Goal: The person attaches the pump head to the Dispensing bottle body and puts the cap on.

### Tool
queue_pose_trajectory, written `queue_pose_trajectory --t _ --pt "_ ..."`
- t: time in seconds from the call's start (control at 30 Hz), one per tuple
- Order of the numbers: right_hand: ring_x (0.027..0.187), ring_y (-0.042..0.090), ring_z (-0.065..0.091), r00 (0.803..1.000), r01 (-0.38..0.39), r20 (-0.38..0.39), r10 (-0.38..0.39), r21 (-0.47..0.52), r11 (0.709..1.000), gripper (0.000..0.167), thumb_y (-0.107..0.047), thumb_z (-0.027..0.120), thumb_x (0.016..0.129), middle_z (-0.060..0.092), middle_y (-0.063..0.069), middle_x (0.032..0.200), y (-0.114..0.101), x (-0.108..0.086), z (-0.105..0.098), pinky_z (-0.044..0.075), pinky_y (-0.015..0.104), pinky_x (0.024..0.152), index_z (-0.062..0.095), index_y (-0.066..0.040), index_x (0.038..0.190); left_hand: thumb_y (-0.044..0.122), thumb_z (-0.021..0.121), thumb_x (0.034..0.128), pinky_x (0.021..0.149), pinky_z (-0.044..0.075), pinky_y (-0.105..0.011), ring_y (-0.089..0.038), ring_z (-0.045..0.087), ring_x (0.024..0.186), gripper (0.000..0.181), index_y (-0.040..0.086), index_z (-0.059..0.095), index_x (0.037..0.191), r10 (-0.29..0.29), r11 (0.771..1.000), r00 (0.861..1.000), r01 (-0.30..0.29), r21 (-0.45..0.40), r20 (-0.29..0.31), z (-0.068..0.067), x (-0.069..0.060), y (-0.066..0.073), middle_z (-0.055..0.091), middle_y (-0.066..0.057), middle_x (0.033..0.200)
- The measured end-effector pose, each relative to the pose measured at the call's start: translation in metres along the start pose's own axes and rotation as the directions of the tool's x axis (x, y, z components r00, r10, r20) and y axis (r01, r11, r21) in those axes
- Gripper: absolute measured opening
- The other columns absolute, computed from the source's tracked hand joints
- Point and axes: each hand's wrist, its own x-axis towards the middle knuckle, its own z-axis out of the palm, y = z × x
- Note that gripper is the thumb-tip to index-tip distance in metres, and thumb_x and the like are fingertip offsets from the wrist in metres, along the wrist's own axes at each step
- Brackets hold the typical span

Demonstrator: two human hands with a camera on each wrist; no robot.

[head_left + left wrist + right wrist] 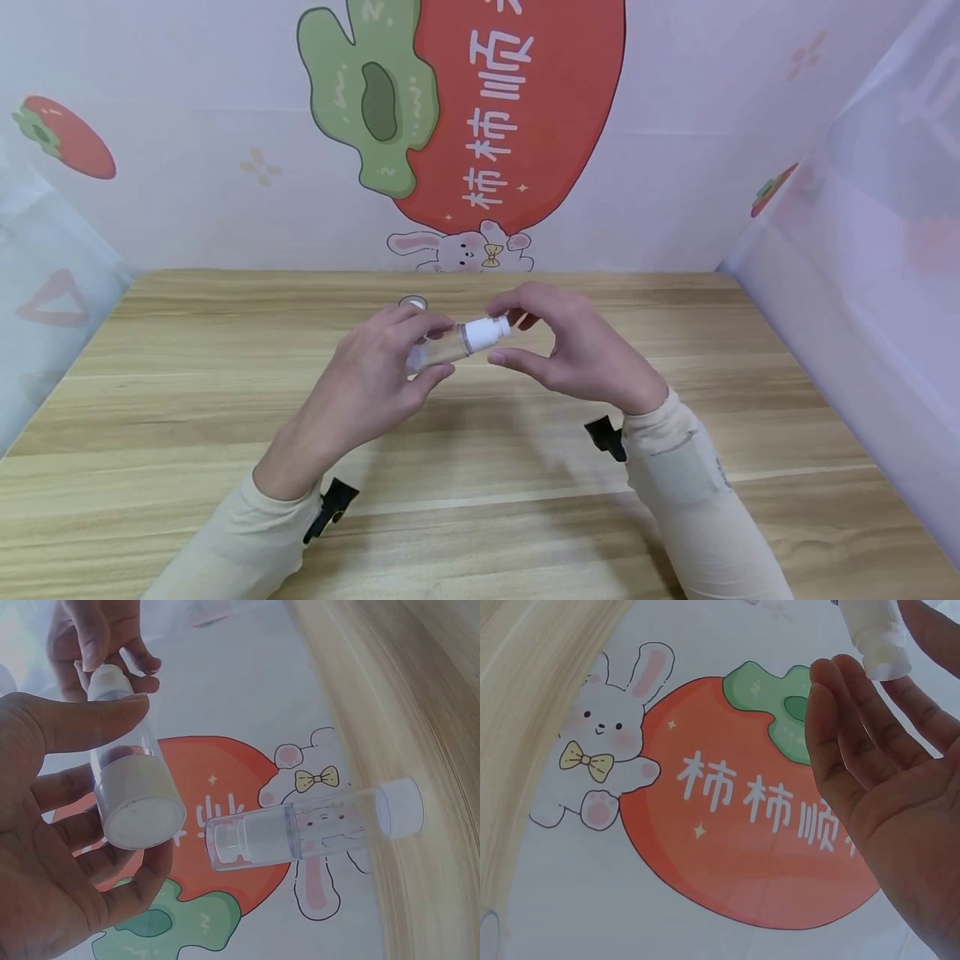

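My left hand grips a clear bottle between thumb and fingers, tilted in the air above the table. The bottle's white pump top points toward my right hand. In the left wrist view, the round white base of this bottle faces the camera. My right hand's fingers are bent loosely around the pump end, with the thumb below and apart from it. The right wrist view shows the white nozzle near those fingertips; whether one touches it is unclear.
A second clear bottle with a white pump under a clear cap stands on the wooden table behind my left hand, mostly hidden in the head view. A printed cloth hangs at the back and sides. Black wrist mounts protrude from both sleeves.
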Motion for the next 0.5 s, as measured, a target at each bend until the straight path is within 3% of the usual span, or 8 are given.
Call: queue_pose_trajectory --t 0.5 --pt "0.1 0.011 0.063 1.0 0.01 0.018 -0.01 -0.01 1.0 0.046 0.0 0.084 0.08 0.068 -0.002 0.115 -0.0019 -0.0003 -0.0008 0.055 0.033 0.085 0.067 -0.007 0.122 0.011 0.089 0.0773 0.066 0.05 -0.033 -0.019 0.057 0.082 0.042 0.005 0.072 0.115 -0.005 1.0 1.0 0.005 0.0 0.005 0.0009 -0.0007 -0.001 0.064 -0.002 0.098"
